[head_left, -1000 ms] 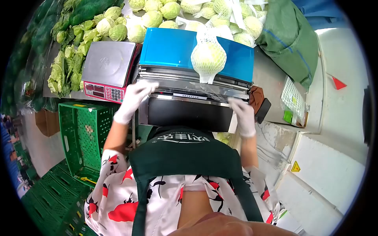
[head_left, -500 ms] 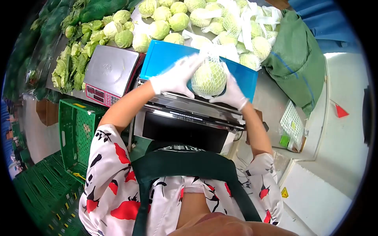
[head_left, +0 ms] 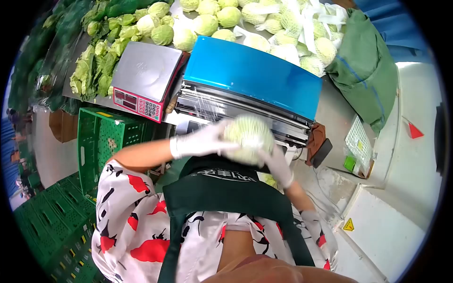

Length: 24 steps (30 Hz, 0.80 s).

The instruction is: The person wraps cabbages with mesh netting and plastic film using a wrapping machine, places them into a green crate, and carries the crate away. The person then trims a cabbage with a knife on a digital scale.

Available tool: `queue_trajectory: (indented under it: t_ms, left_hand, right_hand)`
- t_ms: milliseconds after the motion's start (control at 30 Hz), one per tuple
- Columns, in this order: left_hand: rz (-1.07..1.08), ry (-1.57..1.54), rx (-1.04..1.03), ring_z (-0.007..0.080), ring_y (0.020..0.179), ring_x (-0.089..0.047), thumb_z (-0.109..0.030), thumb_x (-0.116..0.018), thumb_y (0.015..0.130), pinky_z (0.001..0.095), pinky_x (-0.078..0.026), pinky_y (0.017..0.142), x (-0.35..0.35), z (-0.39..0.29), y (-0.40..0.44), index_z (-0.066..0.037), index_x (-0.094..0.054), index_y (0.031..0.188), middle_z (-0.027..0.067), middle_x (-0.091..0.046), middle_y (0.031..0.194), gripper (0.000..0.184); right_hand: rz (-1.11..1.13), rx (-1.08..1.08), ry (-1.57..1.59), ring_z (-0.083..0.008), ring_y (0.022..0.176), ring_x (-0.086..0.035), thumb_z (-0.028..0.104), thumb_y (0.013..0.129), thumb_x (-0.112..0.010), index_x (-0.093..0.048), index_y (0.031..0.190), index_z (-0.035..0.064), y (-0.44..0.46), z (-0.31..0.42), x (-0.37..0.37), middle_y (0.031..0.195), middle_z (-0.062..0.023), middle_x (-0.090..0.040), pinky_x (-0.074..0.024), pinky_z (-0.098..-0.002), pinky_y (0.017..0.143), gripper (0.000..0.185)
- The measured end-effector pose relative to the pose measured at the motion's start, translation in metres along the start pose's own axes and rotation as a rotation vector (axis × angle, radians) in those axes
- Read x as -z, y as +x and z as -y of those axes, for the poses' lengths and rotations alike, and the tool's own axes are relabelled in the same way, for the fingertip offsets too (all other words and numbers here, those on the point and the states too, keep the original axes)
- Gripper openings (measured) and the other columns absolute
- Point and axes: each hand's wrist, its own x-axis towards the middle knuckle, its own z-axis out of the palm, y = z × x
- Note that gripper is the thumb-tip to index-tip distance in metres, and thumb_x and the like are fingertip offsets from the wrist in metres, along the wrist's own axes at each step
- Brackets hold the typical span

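A pale green cabbage [head_left: 249,140], blurred by motion, is between my two gloved hands, close in front of the dark green apron. White netting seems to cover it, though the blur hides detail. My left hand [head_left: 207,140] grips its left side, and my right hand [head_left: 278,165] holds it low on the right. Just beyond the cabbage stands a wrapping machine with a blue lid [head_left: 255,78] and metal rollers along its near side.
Left of the machine sits a red-framed scale [head_left: 147,70]. Several cabbages [head_left: 205,25] lie at the back, with netted ones [head_left: 325,49] farther right. Loose leaves [head_left: 96,68], a green crate [head_left: 89,155] and a green sack [head_left: 363,70] flank the bench.
Both hands have drawn the cabbage back toward my body, off the blue lid. The view has shifted slightly, so the bench items appear farther right.
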Motion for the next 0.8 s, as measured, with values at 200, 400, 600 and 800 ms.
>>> queue_trajectory:
  t_ms: [200,400,600,800]
  left_hand:
    - [0.014,-0.276,0.008,0.0246,0.121,-0.056,-0.051,-0.066,0.091,0.0331,-0.045,0.103,-0.036,0.106,0.007,0.006,-0.038,0.143,0.0192,-0.058,0.131,0.082]
    - [0.076,-0.594,0.241,0.0222,0.104,-0.066,-0.053,-0.055,0.097,0.0329,-0.058,0.080,-0.022,0.109,-0.006,-0.003,-0.036,0.149,0.0136,-0.061,0.128,0.075]
    - [-0.453,0.537,-0.289,0.0302,0.095,-0.068,-0.011,-0.062,0.093,0.0377,-0.054,0.087,-0.039,0.151,-0.060,-0.007,-0.052,0.139,0.0176,-0.069,0.106,0.048]
    - [-0.635,0.073,-0.249,0.0084,0.060,-0.048,-0.006,-0.049,0.102,0.0244,-0.045,0.058,-0.042,0.136,-0.079,-0.009,-0.059,0.133,0.0015,-0.058,0.073,0.032]
  right_hand:
    - [0.091,-0.383,0.190,-0.0175,0.116,-0.058,0.048,0.095,-0.060,-0.051,0.136,-0.0072,-0.016,-0.063,-0.023,0.128,-0.0145,-0.062,-0.0439,-0.0296,0.101,0.070]
    - [0.239,-0.588,0.526,-0.0134,0.117,-0.057,0.045,0.098,-0.059,-0.057,0.135,-0.0015,0.018,-0.072,-0.020,0.123,-0.0086,-0.065,-0.0446,-0.0299,0.099,0.060]
    - [-0.227,0.358,-0.646,-0.0106,0.099,-0.064,0.016,0.090,-0.072,-0.065,0.116,-0.0020,-0.037,-0.109,-0.018,0.110,-0.0093,-0.070,-0.0522,-0.0286,0.085,0.032]
    - [-0.459,-0.075,0.180,-0.0088,0.067,-0.057,0.012,0.099,-0.057,-0.068,0.089,-0.0010,-0.066,-0.092,-0.025,0.068,-0.0020,-0.059,-0.0453,-0.0225,0.067,0.020]
